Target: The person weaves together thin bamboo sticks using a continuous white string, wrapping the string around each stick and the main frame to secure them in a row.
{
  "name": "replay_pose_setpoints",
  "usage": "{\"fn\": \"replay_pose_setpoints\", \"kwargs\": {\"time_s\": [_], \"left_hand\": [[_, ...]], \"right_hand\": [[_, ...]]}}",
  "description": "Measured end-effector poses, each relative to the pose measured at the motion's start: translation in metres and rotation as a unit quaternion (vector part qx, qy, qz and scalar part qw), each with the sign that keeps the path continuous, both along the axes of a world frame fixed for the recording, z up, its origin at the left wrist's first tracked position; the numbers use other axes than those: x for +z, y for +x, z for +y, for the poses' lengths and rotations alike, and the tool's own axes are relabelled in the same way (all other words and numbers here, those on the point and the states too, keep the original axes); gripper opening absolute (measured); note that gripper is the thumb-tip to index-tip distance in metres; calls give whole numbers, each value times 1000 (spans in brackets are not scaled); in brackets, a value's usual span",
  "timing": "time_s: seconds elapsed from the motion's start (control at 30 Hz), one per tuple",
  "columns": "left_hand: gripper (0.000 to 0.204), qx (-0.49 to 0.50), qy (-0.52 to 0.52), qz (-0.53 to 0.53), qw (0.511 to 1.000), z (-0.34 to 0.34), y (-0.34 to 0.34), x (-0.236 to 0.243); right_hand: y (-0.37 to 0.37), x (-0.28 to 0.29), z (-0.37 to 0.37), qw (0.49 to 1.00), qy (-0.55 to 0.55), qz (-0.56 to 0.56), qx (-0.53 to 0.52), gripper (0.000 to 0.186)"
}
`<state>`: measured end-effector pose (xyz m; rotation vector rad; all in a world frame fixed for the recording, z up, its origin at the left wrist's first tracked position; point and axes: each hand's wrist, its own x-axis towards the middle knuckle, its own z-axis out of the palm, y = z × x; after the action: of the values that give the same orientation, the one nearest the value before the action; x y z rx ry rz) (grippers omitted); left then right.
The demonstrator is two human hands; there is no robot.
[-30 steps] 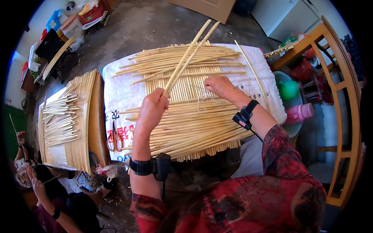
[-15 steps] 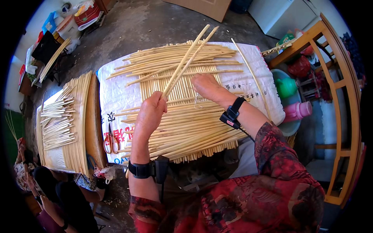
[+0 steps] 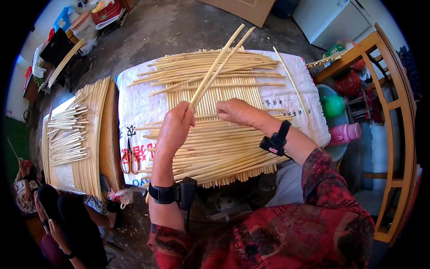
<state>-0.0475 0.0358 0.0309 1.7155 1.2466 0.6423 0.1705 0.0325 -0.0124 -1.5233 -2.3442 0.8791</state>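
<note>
My left hand (image 3: 178, 122) is closed round two long pale sticks (image 3: 216, 65) that slant up and away, crossing above a mat of lined-up sticks (image 3: 244, 94). Just right of it, my right hand (image 3: 234, 111) has its fingers curled together; what they hold is hidden, with a bit of pale thread showing beneath. Loose horizontal sticks (image 3: 215, 148) lie in bundles across the mat's near and far parts, on a white printed sack cloth (image 3: 132, 103). Orange-handled scissors (image 3: 131, 165) lie left of the near bundle, and a single stick (image 3: 293, 85) lies at the right.
A second board (image 3: 109, 148) piled with sticks stands at the left, with another person (image 3: 58, 224) below it. At the right are a blue basin (image 3: 336, 152) with green and pink plastic containers, and a wooden frame (image 3: 392, 103). A chair (image 3: 56, 54) stands far left.
My right hand has moved leftward and a little nearer, closer to my left hand, and less thread shows beneath it. My left hand still grips the two sticks.
</note>
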Motion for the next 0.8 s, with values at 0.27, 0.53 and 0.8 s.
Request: {"fn": "replay_pose_setpoints", "kwargs": {"time_s": [0.27,0.53,0.8], "left_hand": [[20,6,-3,-2,1000,-1,-3,-2],[20,3,-45,-22,999,2,2,-12],[17,-8,-197,-174,965,-8,15,6]], "right_hand": [[0,-18,27,994,-25,21,-105,17],[19,-21,19,956,5,245,-161,13],[-3,36,-39,894,-109,371,-227,12]]}}
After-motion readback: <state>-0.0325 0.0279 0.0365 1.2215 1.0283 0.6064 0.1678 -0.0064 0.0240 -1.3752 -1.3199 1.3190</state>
